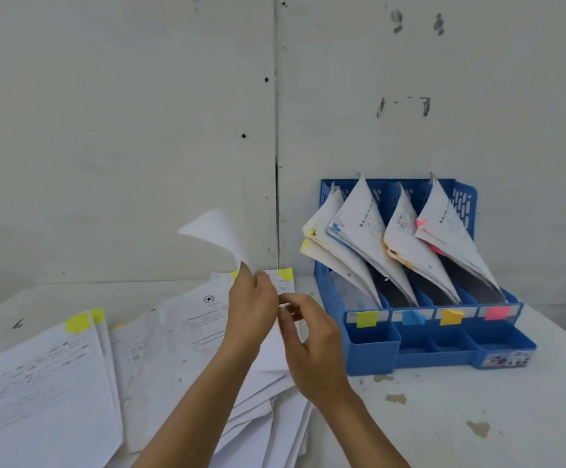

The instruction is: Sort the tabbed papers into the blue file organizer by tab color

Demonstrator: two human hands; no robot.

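Raised sheet (pixel 219 233), white, with yellow tab (pixel 234 274): centre of frame, curling upward, pinched at its lower edge by the left hand (pixel 251 300).
Second yellow-tabbed sheet (pixel 283 282): just right of the first, above the right hand (pixel 313 349), whose fingers curl at the sheet's edge; grip cannot be told.
Blue file organizer (pixel 410 354): right of centre, four slots holding papers, front labels yellow, blue, orange, pink.
Loose papers (pixel 55 383): lower left, spread on the white table (pixel 477 417).

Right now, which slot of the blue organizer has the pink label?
The rightmost slot, with the pink label; leftward sit the orange label, blue label and yellow label.
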